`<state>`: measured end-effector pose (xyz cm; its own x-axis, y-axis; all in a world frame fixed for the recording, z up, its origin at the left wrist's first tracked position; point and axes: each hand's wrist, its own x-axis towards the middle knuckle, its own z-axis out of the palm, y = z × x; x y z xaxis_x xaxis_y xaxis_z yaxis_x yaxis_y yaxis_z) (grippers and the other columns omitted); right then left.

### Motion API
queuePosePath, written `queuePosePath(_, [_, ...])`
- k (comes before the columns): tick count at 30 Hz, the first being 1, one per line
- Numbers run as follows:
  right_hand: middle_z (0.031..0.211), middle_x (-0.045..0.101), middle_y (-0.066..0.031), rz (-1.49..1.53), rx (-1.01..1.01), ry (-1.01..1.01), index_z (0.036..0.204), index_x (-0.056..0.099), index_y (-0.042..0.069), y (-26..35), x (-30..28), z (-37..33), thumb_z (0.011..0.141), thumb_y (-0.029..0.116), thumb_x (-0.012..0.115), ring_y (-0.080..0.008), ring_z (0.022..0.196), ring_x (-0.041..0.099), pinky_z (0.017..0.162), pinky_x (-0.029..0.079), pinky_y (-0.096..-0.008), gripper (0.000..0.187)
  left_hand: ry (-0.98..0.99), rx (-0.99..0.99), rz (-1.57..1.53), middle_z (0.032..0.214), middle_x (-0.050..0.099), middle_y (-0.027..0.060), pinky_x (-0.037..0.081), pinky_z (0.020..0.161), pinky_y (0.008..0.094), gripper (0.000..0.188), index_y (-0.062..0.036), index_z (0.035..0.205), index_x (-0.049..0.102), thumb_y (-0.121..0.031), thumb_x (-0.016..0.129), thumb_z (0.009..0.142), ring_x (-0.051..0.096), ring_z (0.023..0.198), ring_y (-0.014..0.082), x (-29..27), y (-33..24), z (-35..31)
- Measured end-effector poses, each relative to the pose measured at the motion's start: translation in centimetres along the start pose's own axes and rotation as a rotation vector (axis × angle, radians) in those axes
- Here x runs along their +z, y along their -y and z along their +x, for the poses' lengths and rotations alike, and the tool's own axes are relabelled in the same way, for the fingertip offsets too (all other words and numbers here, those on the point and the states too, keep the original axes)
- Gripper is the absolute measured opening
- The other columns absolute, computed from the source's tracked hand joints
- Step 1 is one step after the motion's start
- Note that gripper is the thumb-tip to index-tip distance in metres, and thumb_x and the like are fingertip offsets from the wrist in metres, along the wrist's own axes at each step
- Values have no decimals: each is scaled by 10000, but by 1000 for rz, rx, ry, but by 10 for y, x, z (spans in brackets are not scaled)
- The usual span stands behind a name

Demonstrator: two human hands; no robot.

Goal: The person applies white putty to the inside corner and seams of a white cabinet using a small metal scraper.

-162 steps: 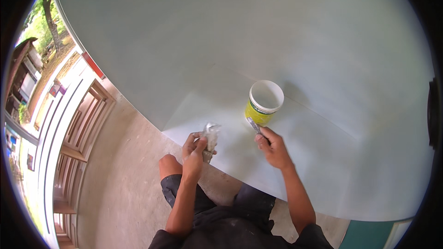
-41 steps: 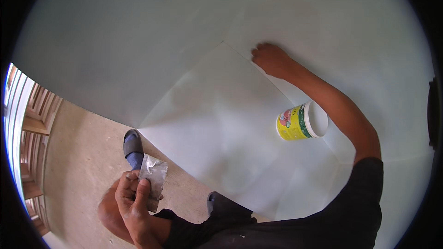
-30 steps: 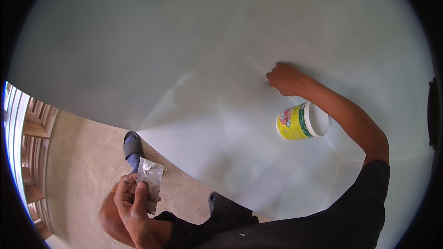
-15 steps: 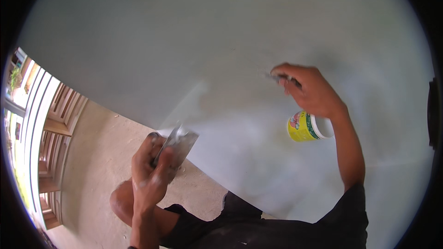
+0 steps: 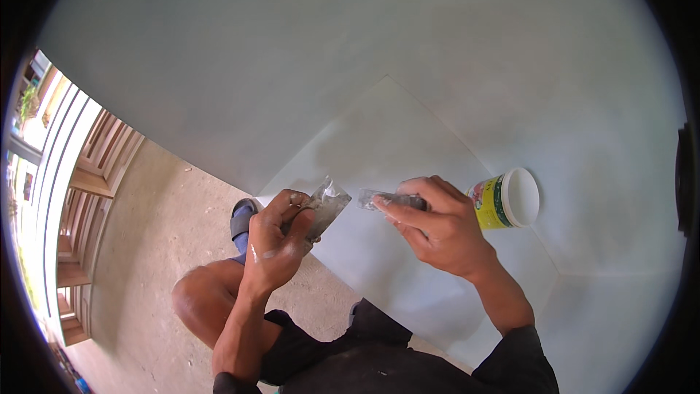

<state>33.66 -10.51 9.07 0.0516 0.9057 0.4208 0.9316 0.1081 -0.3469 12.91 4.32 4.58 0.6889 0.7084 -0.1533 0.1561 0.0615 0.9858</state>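
Observation:
My left hand [image 5: 275, 248] is closed around a broad metal putty knife [image 5: 329, 210], whose grey blade carries some white putty near its upper edge. White smears mark that hand's thumb side and wrist. Just to its right, my right hand [image 5: 448, 233] grips a smaller putty knife [image 5: 367, 198], its blade pointing left toward the broad one. A small gap separates the two blades. Behind my right hand is a yellow and green tub [image 5: 496, 203] with a white rim, its mouth turned to the right; what is inside cannot be made out.
Smooth pale grey-blue surfaces [image 5: 350, 124] spread in front of me and meet along faint seams. Below left is a dusty concrete floor [image 5: 157, 248], with my bent knee and a sandalled foot [image 5: 243, 219]. Wooden frames [image 5: 98, 149] stand at the far left, beside a bright opening.
My right hand has come down and left from the surface, bringing its putty knife near the broad one. My left hand has shifted right and slightly up. More of the tub shows.

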Motion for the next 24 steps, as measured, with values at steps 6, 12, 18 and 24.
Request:
queuePosePath(6, [925,597,-21,-136,-58,-36,1103,755,129,1,22,8,762,56,754,-202,755,601,646,513,-336,349,-5,0,14,867,724,145,514,634,289,124,64,1067,580,-18,568,974,644,704,140,6,0,0])
queuePosePath(12, [896,622,-44,-237,51,153,1095,760,121,-14,19,4,822,53,723,-199,713,586,628,495,-328,283,-96,-25,-3,861,714,140,516,630,285,113,63,1065,566,-15,559,984,644,703,143,10,4,2])
queuePosePath(18, [859,678,-120,325,607,-105,1104,690,0,-82,30,16,959,70,619,-192,683,639,621,496,-315,176,-141,-49,-81,844,699,120,508,644,278,92,60,1067,555,6,538,994,625,713,133,3,-7,1])
queuePosePath(24, [909,661,-106,272,599,-438,1139,688,-21,-186,108,34,952,77,610,-128,690,640,630,486,-277,225,-105,-2,-60,842,708,121,503,662,269,99,62,1046,576,-12,558,983,619,723,118,10,4,3])
